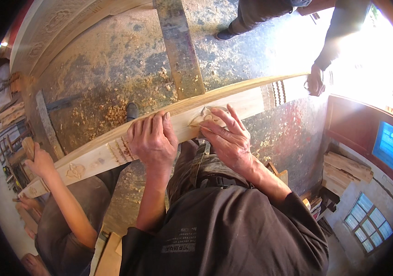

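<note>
A long pale wooden beam (240, 102) with carved flowers and notched bands lies slantwise across the view in front of me. My left hand (153, 140) grips it, fingers wrapped over its far edge, beside a carved zigzag band (119, 151). On a carved flower (201, 118) near the beam's middle rests my right hand (228, 138). Its fingers are apart and partly stretched, the fingertips touching the carving. Whether anything small lies under the right fingers is hidden.
A co-worker's hand (42, 161) holds a wooden-handled tool (28, 148) over the beam's left end. Another person's hand (315, 83) is at its right end. Shavings (118, 112) litter the floor near a plank (178, 46). Boards (343, 168) are stacked at right.
</note>
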